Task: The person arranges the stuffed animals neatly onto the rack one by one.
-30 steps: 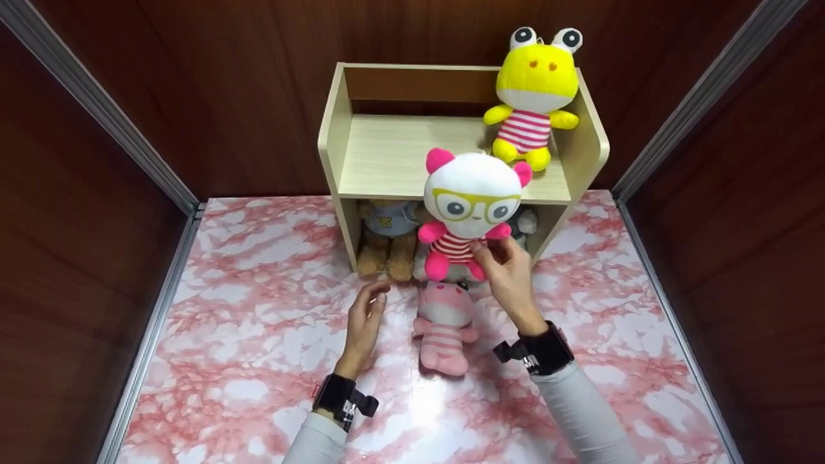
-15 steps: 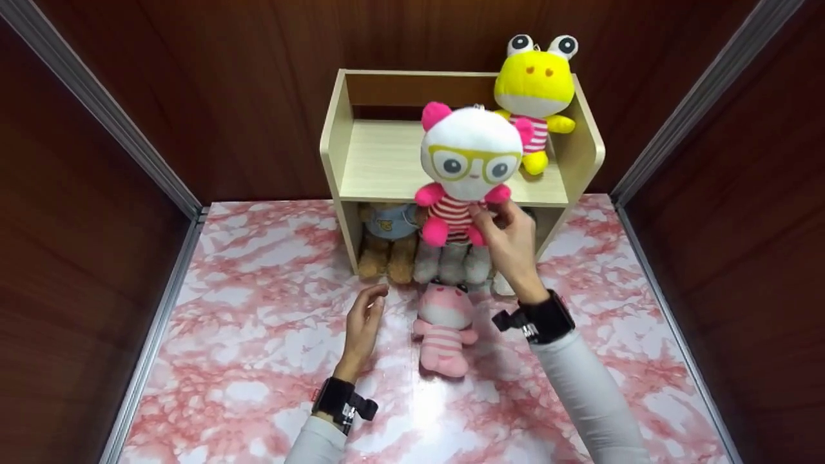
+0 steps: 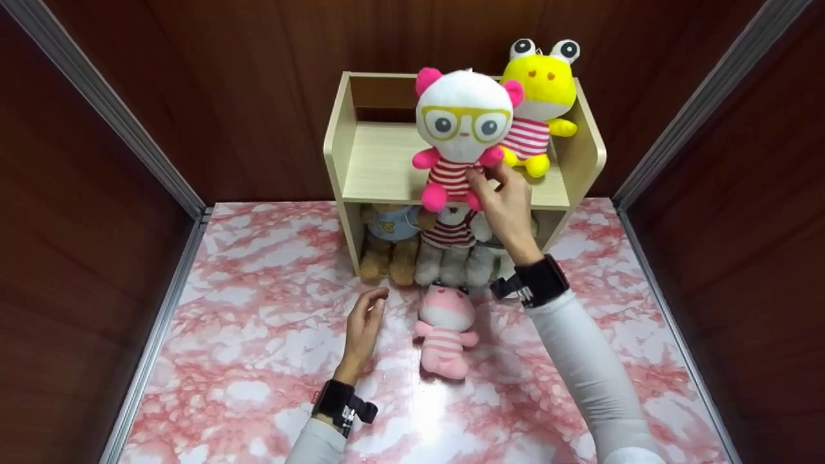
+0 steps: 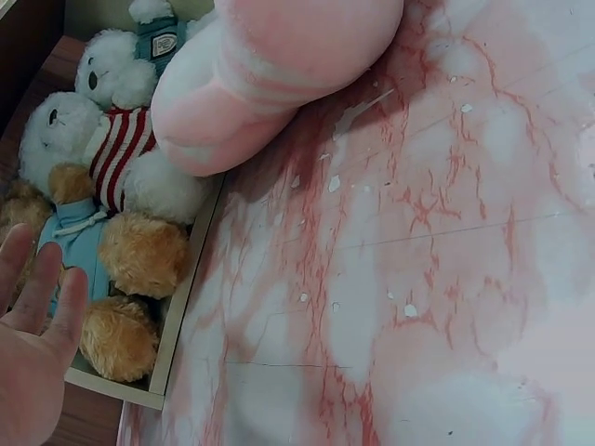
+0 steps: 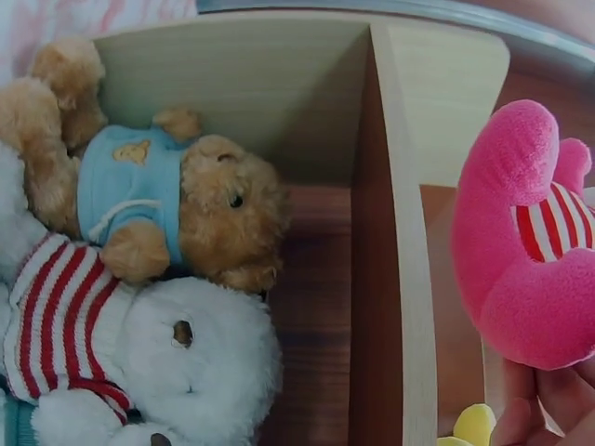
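Observation:
My right hand [image 3: 506,203] grips a plush panda [image 3: 465,129] with pink ears, yellow glasses and a striped shirt by its lower body. The panda is in front of the upper shelf of a small wooden shelf unit [image 3: 380,158]. In the right wrist view its pink legs [image 5: 521,307] show above the fingers. On the upper shelf's right side sits a yellow plush frog [image 3: 538,96], partly covered by the panda. My left hand [image 3: 364,328] holds nothing, its fingers relaxed, beside a pink plush frog [image 3: 446,332] lying on the marbled surface.
The lower shelf holds a brown teddy bear [image 3: 390,241] in a blue top, a white bear [image 5: 200,358] in a striped sweater, and another white bear [image 4: 116,70] in a green top. Dark wood panels [image 3: 90,161] enclose the sides and back.
My right hand has raised the panda from before the lower shelf to the upper shelf's level. The bears below now show more. My left hand has stayed nearly still.

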`<action>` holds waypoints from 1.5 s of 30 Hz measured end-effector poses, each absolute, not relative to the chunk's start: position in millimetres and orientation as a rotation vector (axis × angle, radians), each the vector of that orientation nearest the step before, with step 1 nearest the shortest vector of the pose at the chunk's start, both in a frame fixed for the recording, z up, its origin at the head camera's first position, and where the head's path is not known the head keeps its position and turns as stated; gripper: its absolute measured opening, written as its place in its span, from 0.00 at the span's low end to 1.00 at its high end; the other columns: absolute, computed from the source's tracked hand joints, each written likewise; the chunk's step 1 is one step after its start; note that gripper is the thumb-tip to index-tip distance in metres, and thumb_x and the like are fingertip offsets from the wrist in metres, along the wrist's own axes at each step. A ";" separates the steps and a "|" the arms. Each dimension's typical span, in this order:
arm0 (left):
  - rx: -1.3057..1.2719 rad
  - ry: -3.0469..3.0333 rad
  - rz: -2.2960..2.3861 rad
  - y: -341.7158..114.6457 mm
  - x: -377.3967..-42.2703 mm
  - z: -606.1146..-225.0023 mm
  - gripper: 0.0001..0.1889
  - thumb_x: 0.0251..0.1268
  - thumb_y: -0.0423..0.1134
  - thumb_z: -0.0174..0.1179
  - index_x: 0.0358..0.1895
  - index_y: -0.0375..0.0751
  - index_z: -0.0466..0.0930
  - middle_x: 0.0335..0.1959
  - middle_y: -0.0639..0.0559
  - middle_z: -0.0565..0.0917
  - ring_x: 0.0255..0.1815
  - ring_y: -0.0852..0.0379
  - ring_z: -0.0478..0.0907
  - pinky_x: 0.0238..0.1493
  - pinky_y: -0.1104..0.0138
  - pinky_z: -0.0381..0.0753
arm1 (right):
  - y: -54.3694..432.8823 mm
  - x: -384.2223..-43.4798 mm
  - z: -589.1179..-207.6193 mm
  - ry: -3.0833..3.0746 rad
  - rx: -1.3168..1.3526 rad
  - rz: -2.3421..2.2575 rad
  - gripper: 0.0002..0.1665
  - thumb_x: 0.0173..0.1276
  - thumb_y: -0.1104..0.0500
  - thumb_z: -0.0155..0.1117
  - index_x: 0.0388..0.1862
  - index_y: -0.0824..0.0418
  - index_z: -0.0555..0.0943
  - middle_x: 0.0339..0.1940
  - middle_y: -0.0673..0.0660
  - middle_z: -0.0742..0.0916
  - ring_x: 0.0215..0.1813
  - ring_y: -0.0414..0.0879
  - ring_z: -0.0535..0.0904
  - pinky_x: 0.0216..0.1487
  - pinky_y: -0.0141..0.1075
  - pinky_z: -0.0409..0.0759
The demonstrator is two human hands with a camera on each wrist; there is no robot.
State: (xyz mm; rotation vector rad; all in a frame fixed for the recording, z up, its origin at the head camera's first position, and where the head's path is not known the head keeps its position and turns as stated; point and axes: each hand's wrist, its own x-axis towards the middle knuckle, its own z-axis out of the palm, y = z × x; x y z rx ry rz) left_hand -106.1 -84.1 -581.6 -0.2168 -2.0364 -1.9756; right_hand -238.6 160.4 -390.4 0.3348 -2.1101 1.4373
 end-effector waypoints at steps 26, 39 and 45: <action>-0.211 -2.035 -1.999 -85.2 -106.4 -584.1 0.15 0.78 0.27 0.51 0.58 0.19 0.77 0.58 0.26 0.79 0.61 0.33 0.77 0.59 0.69 0.77 | 147.9 -286.4 -378.4 -2.222 0.240 1.427 0.13 0.73 0.56 0.67 0.44 0.66 0.86 0.39 0.60 0.90 0.40 0.43 0.83 0.43 0.31 0.76; -0.190 -2.042 -1.979 -85.0 -107.7 -588.3 0.14 0.79 0.28 0.52 0.59 0.22 0.78 0.58 0.28 0.80 0.62 0.37 0.77 0.59 0.69 0.77 | 144.2 -296.5 -364.8 -2.425 0.039 1.200 0.16 0.76 0.49 0.64 0.42 0.63 0.85 0.40 0.60 0.88 0.42 0.52 0.79 0.46 0.45 0.73; -0.199 -2.038 -1.976 -85.1 -106.3 -583.8 0.14 0.78 0.27 0.52 0.58 0.20 0.78 0.57 0.27 0.80 0.61 0.37 0.77 0.59 0.69 0.77 | 145.1 -300.3 -360.4 -2.503 0.005 1.047 0.17 0.77 0.50 0.61 0.38 0.64 0.82 0.37 0.62 0.86 0.43 0.58 0.80 0.46 0.51 0.74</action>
